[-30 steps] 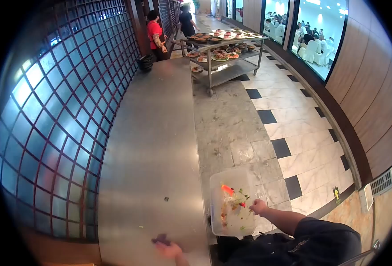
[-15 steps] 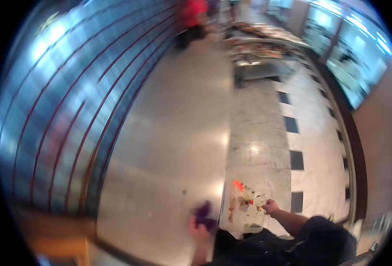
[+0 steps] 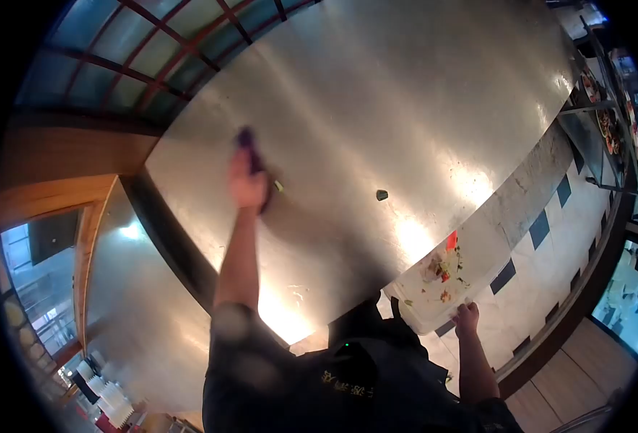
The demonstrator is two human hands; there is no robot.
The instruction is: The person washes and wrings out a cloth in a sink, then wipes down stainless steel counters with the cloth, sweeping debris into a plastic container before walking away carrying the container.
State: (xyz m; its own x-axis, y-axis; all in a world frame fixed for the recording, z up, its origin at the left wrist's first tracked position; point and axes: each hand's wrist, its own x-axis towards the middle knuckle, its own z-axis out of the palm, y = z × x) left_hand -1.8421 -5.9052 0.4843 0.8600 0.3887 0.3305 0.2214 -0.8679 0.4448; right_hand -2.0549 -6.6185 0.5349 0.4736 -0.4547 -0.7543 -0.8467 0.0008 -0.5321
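My left hand [image 3: 246,184] is stretched out over the steel counter [image 3: 348,123], closed on a purple cloth [image 3: 246,137] that lies against the metal; both are a little blurred. Close to the cloth is a small light green scrap [image 3: 279,186]. Farther right a dark green piece [image 3: 382,195] rests on the steel. At the counter's near edge, my right hand [image 3: 466,317] grips the rim of a clear plastic tub [image 3: 421,310]. Inside the tub are vegetable scraps and a red piece [image 3: 452,240].
A metal cart [image 3: 584,130] with plates of food stands at the far right. Checkered floor tiles [image 3: 540,229] run beside the counter. A wooden frame [image 3: 80,151] and red-barred panels [image 3: 145,58] border the left side.
The view has turned, showing more of the counter's left end. My left hand has moved outward over the steel with the cloth. My right hand stays on the tub.
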